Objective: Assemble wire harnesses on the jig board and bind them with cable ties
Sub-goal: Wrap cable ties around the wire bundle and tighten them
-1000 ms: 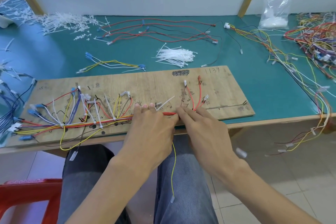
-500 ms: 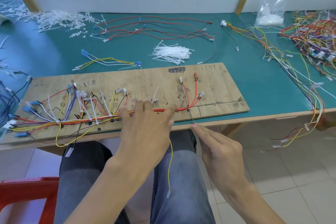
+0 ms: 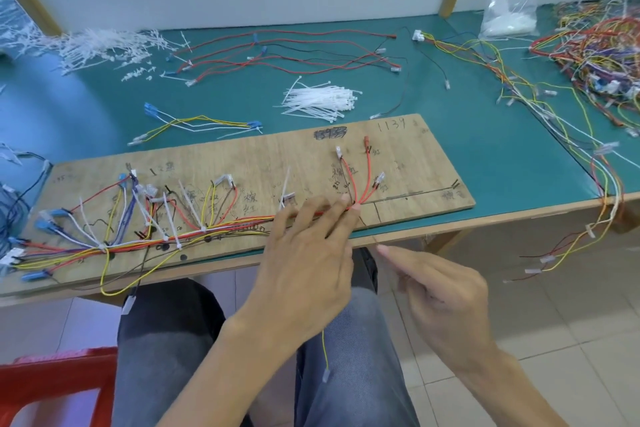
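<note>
The wooden jig board (image 3: pixel 415 156) lies along the front of the green table. A multicoloured wire harness (image 3: pixel 207 229) runs across it, bound with white ties at several spots. My left hand (image 3: pixel 311 253) rests on the bundle, its straight fingers pressing where three red wires (image 3: pixel 367 177) branch upward. A yellow wire (image 3: pixel 325 350) hangs from under its palm. My right hand (image 3: pixel 440 291) is below the table edge with the index finger extended. A thin dark wire (image 3: pixel 369 231) runs from the board to its fingertip. A pile of white cable ties (image 3: pixel 322 101) lies behind the board.
Loose red and black wires (image 3: pixel 294 52) and a yellow-white set (image 3: pixel 201 123) lie behind the board. Tie scraps (image 3: pixel 104 45) are at back left. At the right are a tangled wire heap (image 3: pixel 595 56) and a plastic bag (image 3: pixel 512 4). A red stool (image 3: pixel 52 385) stands lower left.
My right hand has drawn back from the bundle, off the board and below the table edge, trailing the thin dark wire. My left hand slid right along the harness.
</note>
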